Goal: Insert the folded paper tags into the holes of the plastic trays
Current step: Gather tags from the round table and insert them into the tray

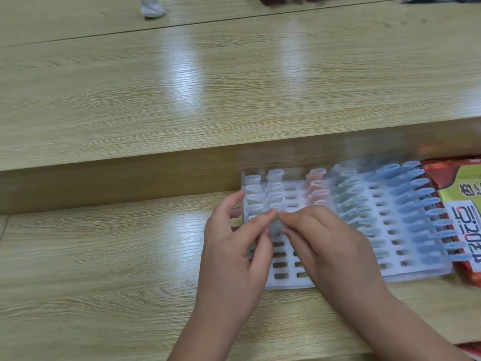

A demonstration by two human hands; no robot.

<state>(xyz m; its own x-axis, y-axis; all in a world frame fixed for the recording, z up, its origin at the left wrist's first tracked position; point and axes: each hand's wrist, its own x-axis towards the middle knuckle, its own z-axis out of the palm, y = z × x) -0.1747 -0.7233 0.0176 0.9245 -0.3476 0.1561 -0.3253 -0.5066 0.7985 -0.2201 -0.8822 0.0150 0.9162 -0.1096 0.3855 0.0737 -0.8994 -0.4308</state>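
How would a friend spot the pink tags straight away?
On the lower desk lies a white tray of slots. At its far edge, just beyond the right hand, pinching a grey tag with the left hand, stands a column of pink tags. White tags stand left of it, green tags and blue tags right; no other column is pink.

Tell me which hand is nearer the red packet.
Right. The right hand is over the middle of the tray, with the red packet at its right end; the left hand is farther, over its left part.
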